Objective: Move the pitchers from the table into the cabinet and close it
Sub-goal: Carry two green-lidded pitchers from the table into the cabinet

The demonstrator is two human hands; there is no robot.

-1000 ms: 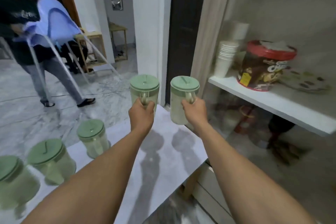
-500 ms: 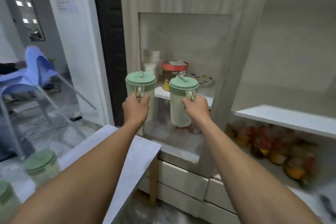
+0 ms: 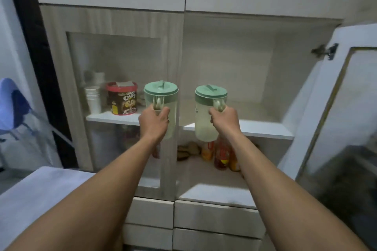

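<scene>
I hold two pale translucent pitchers with green lids, upright, in front of the cabinet. My left hand [image 3: 154, 120] grips the handle of the left pitcher [image 3: 161, 96], which hangs before the closed glass door and centre post. My right hand [image 3: 224, 120] grips the handle of the right pitcher [image 3: 204, 120], level with the white shelf [image 3: 265, 128] of the open right compartment. The cabinet's right door [image 3: 336, 108] stands swung open at the right.
Behind the closed left glass door [image 3: 114, 67] stand stacked white cups [image 3: 93, 98] and a red-lidded cereal tub [image 3: 122, 99]. Bottles [image 3: 222, 155] sit on the lower shelf. Drawers [image 3: 216, 218] lie below. A white table corner [image 3: 30, 195] is at lower left, a blue chair [image 3: 12, 106] beyond.
My view has swung right from the table to face the cabinet. Both pitchers have moved with my hands toward the shelf; the open right compartment and door have come into view.
</scene>
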